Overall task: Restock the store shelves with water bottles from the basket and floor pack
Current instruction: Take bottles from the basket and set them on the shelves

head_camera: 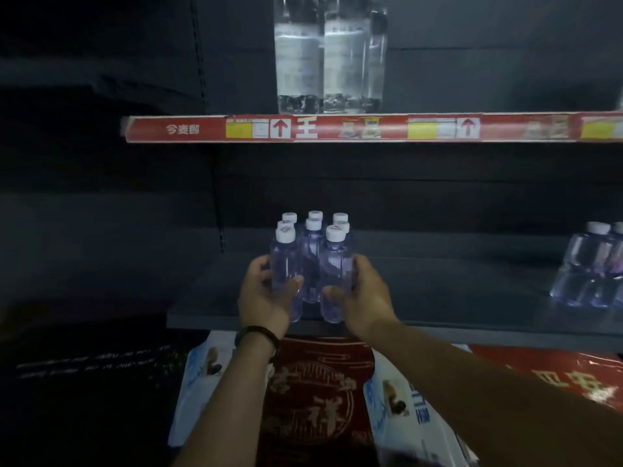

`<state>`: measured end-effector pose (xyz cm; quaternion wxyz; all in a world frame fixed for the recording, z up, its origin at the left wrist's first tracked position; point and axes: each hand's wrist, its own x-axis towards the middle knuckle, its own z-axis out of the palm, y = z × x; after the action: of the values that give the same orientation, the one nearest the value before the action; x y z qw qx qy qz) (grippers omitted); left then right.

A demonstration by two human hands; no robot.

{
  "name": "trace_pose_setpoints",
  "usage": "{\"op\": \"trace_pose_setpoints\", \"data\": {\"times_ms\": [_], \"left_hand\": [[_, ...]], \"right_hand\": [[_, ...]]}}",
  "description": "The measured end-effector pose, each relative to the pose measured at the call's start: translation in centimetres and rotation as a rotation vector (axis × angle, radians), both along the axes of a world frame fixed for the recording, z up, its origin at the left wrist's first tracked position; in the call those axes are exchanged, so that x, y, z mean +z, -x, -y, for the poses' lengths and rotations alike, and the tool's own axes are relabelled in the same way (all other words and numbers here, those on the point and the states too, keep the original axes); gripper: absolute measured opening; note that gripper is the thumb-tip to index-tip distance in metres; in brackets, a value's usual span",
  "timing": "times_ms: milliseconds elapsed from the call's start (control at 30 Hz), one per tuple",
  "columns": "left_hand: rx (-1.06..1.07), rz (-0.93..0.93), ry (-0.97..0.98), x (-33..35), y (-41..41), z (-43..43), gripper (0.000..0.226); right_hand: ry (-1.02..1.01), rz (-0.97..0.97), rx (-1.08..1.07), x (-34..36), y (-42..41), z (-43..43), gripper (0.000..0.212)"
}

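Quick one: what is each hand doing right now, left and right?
Left hand: fingers curled round the front-left water bottle.
Right hand: fingers curled round the front-right water bottle.

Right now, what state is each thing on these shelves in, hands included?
small bottle cluster, upright, capped, at the front of the middle shelf, between both hands.
left hand, fingers curled round the cluster's left side.
right hand, fingers curled round the cluster's right side.
tall bottles, upright on the upper shelf, tops out of frame.
right-side bottles, upright, capped, untouched.
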<state>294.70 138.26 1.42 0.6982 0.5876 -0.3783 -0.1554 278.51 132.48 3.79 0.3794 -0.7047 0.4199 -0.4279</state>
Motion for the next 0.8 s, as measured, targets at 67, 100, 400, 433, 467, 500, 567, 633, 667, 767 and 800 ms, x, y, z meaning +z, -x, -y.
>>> {"op": "trace_pose_setpoints", "data": {"times_ms": [67,100,400,433,467,500,567,633,667,767,800], "left_hand": [[0.048,0.015,0.0,-0.4,0.1,1.2,0.04],[0.049,0.01,-0.005,-0.6,0.2,1.8,0.039],[0.175,0.108,-0.101,-1.8,0.5,4.8,0.063],[0.205,0.113,-0.112,-1.8,0.6,4.9,0.064],[0.231,0.114,-0.12,-1.9,0.6,4.9,0.064],[0.245,0.102,-0.113,-2.0,0.7,4.8,0.062],[0.24,0.049,-0.097,-2.2,0.8,4.6,0.059],[0.23,0.016,-0.089,-2.3,0.8,4.6,0.059],[0.226,0.012,-0.093,-2.4,0.6,4.6,0.059],[0.212,0.008,-0.113,-2.4,0.3,4.4,0.061],[0.207,0.014,-0.126,-2.5,0.3,4.2,0.063]], "right_hand": [[0.074,-0.094,-0.069,-0.7,-1.0,0.8,0.046],[0.087,-0.131,-0.093,-0.9,-1.3,1.1,0.046],[0.085,-0.161,-0.181,-1.6,-3.2,2.9,0.046],[0.08,-0.157,-0.196,-1.7,-3.4,3.0,0.045],[0.077,-0.158,-0.206,-1.9,-3.5,3.1,0.043],[0.073,-0.162,-0.209,-2.0,-3.6,3.2,0.041],[0.065,-0.164,-0.201,-2.0,-3.7,3.0,0.039],[0.059,-0.167,-0.196,-1.8,-3.9,2.6,0.036],[0.064,-0.181,-0.202,-1.8,-4.1,2.5,0.036],[0.069,-0.263,-0.223,-1.5,-4.6,2.3,0.036],[0.054,-0.268,-0.221,-1.3,-4.6,2.2,0.037]]}}
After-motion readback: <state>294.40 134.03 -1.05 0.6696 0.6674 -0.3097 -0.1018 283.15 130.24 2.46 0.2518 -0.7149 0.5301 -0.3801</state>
